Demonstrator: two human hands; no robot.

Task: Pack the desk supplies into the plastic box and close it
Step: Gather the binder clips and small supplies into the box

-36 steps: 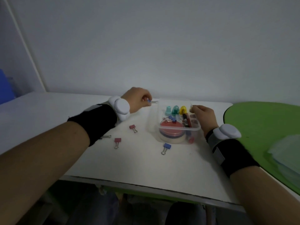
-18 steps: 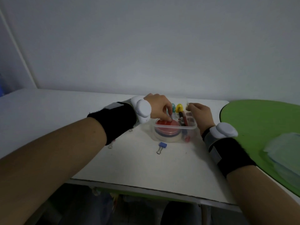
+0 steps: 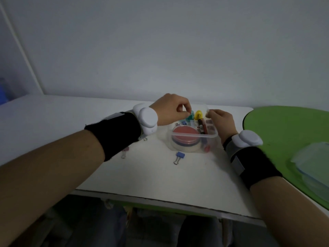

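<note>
The right hand [image 3: 221, 121] pinches the far-right rim corner of the plastic box [image 3: 194, 135] on the bench [image 3: 160, 175]. The left hand [image 3: 169, 111] hovers curled above its far-left corner, contents indiscernible. The blue binder clip [image 3: 179, 156] lies just before the near wall, handles toward the person, nearer the left hand.

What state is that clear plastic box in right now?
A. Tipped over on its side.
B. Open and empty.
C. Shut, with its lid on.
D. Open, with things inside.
D: the plastic box stands upright with no lid on it, and a red round disc and a pen show inside it.
</note>
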